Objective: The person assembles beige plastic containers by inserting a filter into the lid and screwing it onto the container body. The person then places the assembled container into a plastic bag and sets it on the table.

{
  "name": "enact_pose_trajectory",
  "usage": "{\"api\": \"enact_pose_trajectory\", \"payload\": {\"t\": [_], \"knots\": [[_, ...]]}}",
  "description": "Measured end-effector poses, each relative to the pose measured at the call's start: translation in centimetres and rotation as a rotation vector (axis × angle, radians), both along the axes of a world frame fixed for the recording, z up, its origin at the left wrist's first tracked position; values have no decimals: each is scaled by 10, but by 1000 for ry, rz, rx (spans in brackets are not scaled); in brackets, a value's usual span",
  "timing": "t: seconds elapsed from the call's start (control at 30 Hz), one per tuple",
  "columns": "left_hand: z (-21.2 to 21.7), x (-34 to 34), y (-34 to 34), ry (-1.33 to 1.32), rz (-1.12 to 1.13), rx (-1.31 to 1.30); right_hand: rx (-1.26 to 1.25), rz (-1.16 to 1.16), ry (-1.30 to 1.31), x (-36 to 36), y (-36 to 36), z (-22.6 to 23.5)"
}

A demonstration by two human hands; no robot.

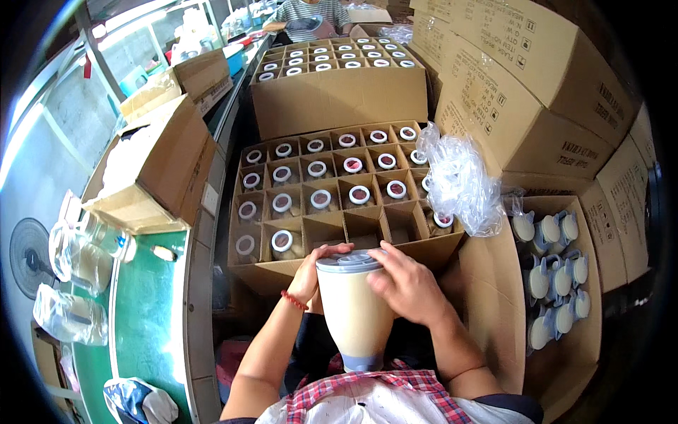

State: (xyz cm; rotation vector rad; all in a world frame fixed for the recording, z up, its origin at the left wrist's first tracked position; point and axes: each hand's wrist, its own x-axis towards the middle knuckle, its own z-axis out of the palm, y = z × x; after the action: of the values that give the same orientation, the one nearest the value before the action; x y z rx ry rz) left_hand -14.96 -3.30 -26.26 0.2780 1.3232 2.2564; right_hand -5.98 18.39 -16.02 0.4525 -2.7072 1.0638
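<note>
I hold a cream-coloured flask (355, 311) with a grey lid and grey base upright against my lap. My left hand (311, 272) grips its upper left side, a red bead bracelet on that wrist. My right hand (404, 284) presses on the lid and upper right side. Just beyond the flask lies an open cardboard box with dividers (332, 194), most cells filled with flasks showing white-ringed tops. Several cells in its near row are empty.
A second filled divider box (335, 71) stands farther back, with another person seated behind it. Stacked closed cartons (522, 92) rise at the right. A box of grey-white lids (554, 275) sits at my right. Clear plastic bags (459, 180) lie between. A green conveyor (145, 311) runs left.
</note>
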Motion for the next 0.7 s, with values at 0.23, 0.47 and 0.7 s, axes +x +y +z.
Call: {"api": "enact_pose_trajectory", "payload": {"t": [0.23, 0.47, 0.7], "knots": [[91, 22, 33, 880, 273, -580, -1406, 168, -836, -114, 40, -107], [25, -7, 12, 552, 19, -499, -937, 71, -601, -51, 22, -60], [25, -10, 20, 576, 233, -401, -401, -111, -241, -48, 14, -28]]}}
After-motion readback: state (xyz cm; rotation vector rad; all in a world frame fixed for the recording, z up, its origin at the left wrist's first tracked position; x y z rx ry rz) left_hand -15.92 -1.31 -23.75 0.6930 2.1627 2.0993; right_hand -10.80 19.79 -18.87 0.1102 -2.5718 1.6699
